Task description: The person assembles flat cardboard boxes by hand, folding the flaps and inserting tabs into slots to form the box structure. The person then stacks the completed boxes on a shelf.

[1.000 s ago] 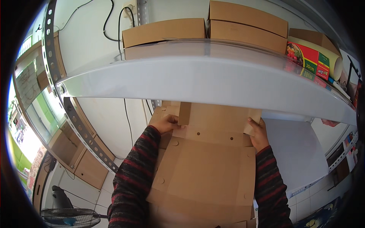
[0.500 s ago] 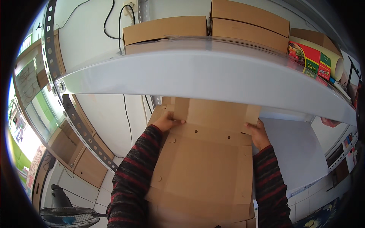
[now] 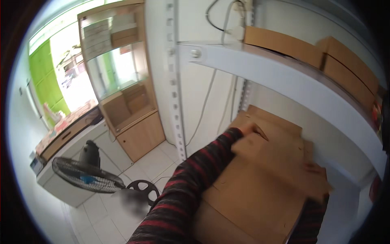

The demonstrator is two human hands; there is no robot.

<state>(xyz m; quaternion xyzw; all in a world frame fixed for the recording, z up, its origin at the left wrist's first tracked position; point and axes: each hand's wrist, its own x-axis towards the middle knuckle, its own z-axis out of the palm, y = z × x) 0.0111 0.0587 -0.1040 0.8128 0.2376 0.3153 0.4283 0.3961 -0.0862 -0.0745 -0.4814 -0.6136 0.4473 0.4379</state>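
Observation:
A brown cardboard box blank (image 3: 264,185), creased and with small cut marks, lies below the shelf, partly folded and blurred by motion. At its far left part my left hand (image 3: 252,131) is closed on a raised panel, thumb stretched along the board. My right hand (image 3: 315,167) is smeared and mostly hidden behind a flap on the right side; its fingers curl over the board's edge. More flat cardboard (image 3: 276,120) shows beyond my hands. Both forearms wear dark sleeves with red stripes.
A grey metal shelf (image 3: 280,73) crosses above my hands, carrying closed brown boxes (image 3: 280,42). Its perforated upright (image 3: 174,93) stands left of my arm. Further left are a black fan (image 3: 87,175), a wooden cabinet with glass (image 3: 122,81) and a white-tiled floor (image 3: 93,215).
My view has swung to the left, bringing the fan and cabinet further in. The far panel of the cardboard has tipped toward me, with my right hand now largely behind a flap.

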